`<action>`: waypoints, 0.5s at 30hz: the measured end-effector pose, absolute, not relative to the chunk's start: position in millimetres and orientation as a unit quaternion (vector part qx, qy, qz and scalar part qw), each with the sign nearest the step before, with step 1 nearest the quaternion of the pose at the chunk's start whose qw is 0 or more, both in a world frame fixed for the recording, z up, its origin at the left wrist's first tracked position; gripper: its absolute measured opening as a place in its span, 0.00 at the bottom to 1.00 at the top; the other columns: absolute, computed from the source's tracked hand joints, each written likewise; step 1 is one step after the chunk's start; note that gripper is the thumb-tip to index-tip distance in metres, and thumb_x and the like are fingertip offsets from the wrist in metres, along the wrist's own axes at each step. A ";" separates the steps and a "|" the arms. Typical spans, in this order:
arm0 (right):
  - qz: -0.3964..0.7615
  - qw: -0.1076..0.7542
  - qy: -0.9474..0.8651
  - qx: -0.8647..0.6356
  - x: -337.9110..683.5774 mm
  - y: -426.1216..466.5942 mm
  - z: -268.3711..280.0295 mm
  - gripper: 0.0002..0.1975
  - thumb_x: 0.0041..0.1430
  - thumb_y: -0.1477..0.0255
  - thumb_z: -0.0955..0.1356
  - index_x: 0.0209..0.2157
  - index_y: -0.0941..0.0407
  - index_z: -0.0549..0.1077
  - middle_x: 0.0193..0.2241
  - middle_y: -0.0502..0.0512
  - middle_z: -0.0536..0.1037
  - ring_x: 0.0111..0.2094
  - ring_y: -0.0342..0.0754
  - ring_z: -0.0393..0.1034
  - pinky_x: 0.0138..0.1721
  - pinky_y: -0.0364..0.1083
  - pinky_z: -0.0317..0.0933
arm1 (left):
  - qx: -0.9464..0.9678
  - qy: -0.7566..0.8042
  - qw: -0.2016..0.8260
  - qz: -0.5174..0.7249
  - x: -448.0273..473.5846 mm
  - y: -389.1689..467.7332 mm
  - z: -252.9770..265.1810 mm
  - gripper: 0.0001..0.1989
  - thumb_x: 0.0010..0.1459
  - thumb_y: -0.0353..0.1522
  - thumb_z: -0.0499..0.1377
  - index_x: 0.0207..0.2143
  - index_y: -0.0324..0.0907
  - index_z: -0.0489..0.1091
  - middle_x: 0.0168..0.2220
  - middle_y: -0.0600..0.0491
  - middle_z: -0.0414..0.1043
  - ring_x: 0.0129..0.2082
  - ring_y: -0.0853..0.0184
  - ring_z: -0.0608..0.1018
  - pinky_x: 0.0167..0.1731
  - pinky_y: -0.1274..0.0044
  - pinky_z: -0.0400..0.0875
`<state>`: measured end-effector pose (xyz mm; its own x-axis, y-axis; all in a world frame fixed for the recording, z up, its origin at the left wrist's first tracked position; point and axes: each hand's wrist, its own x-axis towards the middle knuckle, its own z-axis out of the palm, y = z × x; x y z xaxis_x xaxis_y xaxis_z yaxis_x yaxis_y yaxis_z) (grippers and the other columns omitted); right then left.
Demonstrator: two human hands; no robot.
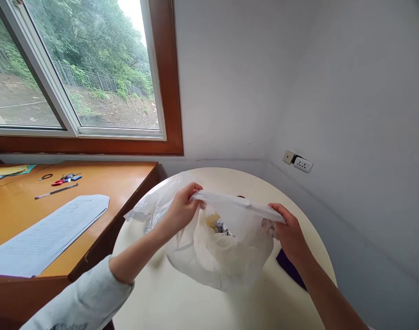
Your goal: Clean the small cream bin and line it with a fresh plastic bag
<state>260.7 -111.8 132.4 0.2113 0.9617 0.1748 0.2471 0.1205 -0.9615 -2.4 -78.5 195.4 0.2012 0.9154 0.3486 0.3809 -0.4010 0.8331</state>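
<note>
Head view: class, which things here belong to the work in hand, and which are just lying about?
In use:
- white plastic bag, its rim held by left hand and right hand
- greyish crumpled pieces inside it
- round table beneath

Lying about:
- papers and pen on the wooden desk
- dark purple item, identity unclear

At left, desk (130,176), with papers (51,236) near, pen (56,191) beyond them and keys (68,178) farther still; window (102,68) behind. Right of it, table (192,307), with bag (226,261) on top, between left hand (186,204) and right hand (290,230). On wall (354,105) at far right, socket (303,164).
</note>
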 end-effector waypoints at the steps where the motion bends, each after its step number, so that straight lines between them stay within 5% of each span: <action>1: 0.389 0.541 -0.498 -0.555 260.9 -101.6 136.1 0.13 0.49 0.70 0.62 0.38 0.54 0.70 0.29 0.52 0.73 0.28 0.45 0.66 0.26 0.41 0.58 | 0.700 0.449 0.331 0.446 0.1 -68.1 194.9 0.06 0.48 0.26 0.47 0.27 0.42 0.61 0.21 0.59 0.66 0.25 0.70 0.72 0.29 0.79 0.65; 7: 0.446 0.556 -0.449 -0.540 263.2 -29.9 128.3 0.17 0.44 0.66 0.64 0.39 0.56 0.69 0.29 0.53 0.74 0.26 0.45 0.66 0.27 0.42 0.59 | 0.627 0.548 0.396 0.388 6.8 -7.2 171.4 0.05 0.49 0.32 0.50 0.30 0.43 0.63 0.20 0.58 0.65 0.17 0.73 0.67 0.16 0.83 0.57; 15: 0.308 0.360 -0.563 -0.677 258.7 10.1 90.0 0.09 0.50 0.71 0.60 0.32 0.56 0.68 0.31 0.54 0.74 0.31 0.46 0.67 0.30 0.42 0.56 | 0.619 0.618 0.378 0.304 5.5 24.0 125.0 0.13 0.47 0.34 0.54 0.36 0.40 0.70 0.29 0.49 0.76 0.30 0.62 0.76 0.26 0.78 0.68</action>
